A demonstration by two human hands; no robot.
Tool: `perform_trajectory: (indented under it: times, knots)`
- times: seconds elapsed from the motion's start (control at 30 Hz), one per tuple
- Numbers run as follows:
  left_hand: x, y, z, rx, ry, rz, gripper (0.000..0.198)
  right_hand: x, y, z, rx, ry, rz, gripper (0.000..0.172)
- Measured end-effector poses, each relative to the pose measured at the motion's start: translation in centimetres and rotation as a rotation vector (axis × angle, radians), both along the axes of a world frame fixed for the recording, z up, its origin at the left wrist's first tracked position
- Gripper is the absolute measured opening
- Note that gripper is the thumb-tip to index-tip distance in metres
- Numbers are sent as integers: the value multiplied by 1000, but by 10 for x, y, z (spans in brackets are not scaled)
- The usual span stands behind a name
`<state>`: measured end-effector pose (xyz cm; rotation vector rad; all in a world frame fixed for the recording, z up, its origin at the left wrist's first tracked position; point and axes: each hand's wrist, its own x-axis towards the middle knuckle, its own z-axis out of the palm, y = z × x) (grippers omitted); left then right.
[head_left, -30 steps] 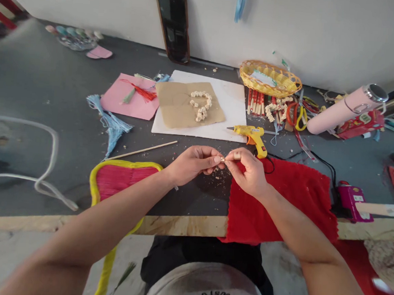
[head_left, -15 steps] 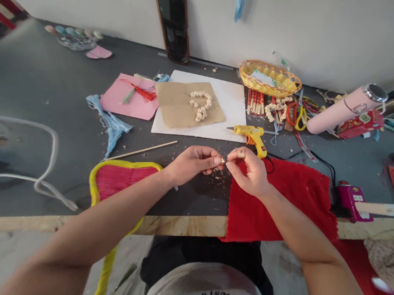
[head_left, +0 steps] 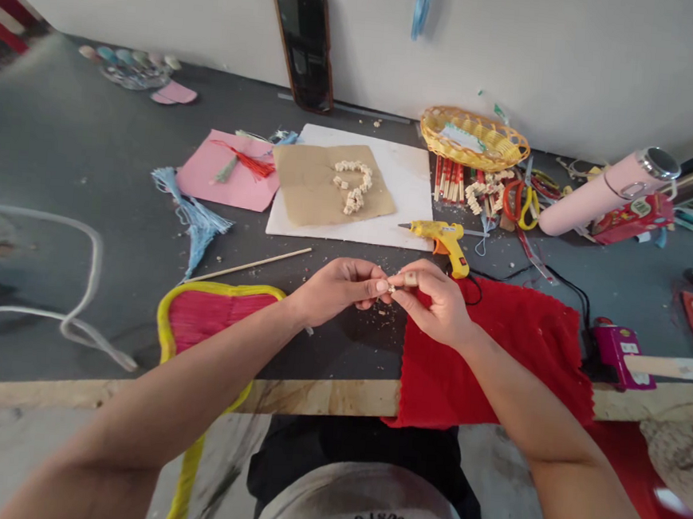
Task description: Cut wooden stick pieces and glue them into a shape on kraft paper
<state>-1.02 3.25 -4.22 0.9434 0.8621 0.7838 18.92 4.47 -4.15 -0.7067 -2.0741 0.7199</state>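
Observation:
My left hand (head_left: 347, 290) and my right hand (head_left: 430, 300) meet fingertip to fingertip above the dark table. Between them is a tiny pale piece (head_left: 390, 288), too small to name. The left thumb and forefinger pinch it, and the right fingertips are closed against it, with a tan wrap around one right finger. Small pale crumbs lie on the table below. Behind the hands, a curved string of pale chunky bits (head_left: 357, 182) rests on brown paper (head_left: 304, 184). A yellow glue gun (head_left: 447, 242) lies just beyond my right hand.
A red cloth (head_left: 495, 351) spreads under my right forearm. A yellow-rimmed pink fan (head_left: 215, 317) lies beneath my left forearm, near a thin stick (head_left: 250, 264). Farther back are a blue tassel (head_left: 197, 220), a wicker basket (head_left: 476, 142), scissors (head_left: 529, 208), a pink flask (head_left: 609, 192) and a leaning phone (head_left: 304, 40).
My right hand has moved left, closing the small gap so that its fingertips now meet those of my left hand at the tiny piece. The left hand has hardly moved.

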Motion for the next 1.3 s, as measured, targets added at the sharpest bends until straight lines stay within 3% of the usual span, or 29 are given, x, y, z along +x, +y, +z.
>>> perform_trajectory:
  times: [1.0, 1.3]
  knots:
    - [0, -2, 6, 0, -3, -7, 35, -2, -1, 2, 52, 1, -15, 10]
    - [1, -2, 7, -25, -43, 10, 34, -1, -2, -5, 39, 13, -46, 12]
